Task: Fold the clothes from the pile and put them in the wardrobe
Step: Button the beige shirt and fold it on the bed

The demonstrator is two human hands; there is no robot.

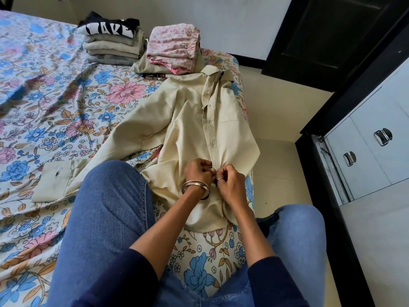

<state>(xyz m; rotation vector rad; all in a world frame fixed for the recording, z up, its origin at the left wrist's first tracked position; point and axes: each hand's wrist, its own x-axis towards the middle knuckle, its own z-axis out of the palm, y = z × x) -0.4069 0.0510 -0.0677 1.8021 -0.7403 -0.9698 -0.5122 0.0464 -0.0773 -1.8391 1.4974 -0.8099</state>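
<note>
A cream button-up shirt (190, 120) lies face up on the floral bedsheet (55, 103), collar away from me and one long sleeve stretched out to the left. My left hand (197, 171), with bangles on the wrist, and my right hand (230, 182), wearing a ring, meet at the lower part of the button strip. Both pinch the fabric there with curled fingers. Two stacks of folded clothes stand at the far end of the bed: a grey stack topped by a black printed top (112, 43) and a pink patterned stack (172, 49).
My knees in blue jeans (106, 218) rest on the bed on either side of the shirt's hem. A wardrobe with white drawers and metal handles (376, 147) stands at the right beside a dark door (332, 36). Pale floor (283, 134) runs between bed and wardrobe.
</note>
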